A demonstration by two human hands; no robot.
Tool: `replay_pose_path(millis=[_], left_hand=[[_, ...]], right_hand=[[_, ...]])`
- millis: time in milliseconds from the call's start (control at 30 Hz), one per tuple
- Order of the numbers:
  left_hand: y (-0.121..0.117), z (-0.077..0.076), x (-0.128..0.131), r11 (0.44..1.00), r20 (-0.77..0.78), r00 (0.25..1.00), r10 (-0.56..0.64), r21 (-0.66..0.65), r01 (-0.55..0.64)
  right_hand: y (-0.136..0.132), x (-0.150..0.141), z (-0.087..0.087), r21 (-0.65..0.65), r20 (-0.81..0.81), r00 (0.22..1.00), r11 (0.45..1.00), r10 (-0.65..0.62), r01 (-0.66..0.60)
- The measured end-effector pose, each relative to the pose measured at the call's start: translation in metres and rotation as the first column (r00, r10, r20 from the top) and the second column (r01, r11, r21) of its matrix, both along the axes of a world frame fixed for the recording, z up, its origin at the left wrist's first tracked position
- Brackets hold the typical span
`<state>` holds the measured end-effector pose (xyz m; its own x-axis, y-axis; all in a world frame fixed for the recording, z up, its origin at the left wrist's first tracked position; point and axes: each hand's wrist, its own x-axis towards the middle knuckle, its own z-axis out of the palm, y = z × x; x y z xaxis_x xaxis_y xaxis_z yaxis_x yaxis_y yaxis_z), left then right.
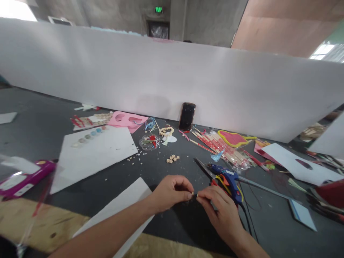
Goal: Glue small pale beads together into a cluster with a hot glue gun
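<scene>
My left hand (173, 191) is closed in a pinch, with a tiny pale yellow piece (192, 193) between thumb and forefinger. Facing it, a short gap away, my right hand (219, 209) pinches another tiny pale piece (197, 195). Both pieces are too small to name surely. Beyond the fingertips lies a small cluster of beige flower-shaped beads (172, 158). Scissors (206, 168) and a blue glue gun (228, 177) rest just past my right hand. White paper (131, 200) lies partly under my left forearm.
A phone (187, 116) leans on the white partition (161, 71). A beaded loop (166, 132) and a clear tray (147, 142) lie at mid-table. Wrapped sticks (215, 143) and a pink fan shape (232, 138) are right of the phone. A purple glue gun (29, 179) sits left.
</scene>
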<state>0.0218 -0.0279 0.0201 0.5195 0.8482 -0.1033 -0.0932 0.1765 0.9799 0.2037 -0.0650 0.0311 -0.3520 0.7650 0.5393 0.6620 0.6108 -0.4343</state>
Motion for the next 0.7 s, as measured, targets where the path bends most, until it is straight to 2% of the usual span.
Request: replay_pose_path(millis=[267, 700], left_hand=[[-0.0011, 0.0039, -0.0005, 1.0, 0.005, 1.0, -0.012, 0.011, 0.012], [-0.0005, -0.0038, 0.0002, 0.999, 0.01, 1.0, -0.018, 0.037, 0.018]], right_hand=[[0.0007, -0.0033, -0.0032, -0.053, 0.012, 1.0, 0.999, 0.012, -0.012], [0.0007, -0.0049, -0.0024, -0.135, 0.0, 0.999, 0.99, 0.04, -0.04]])
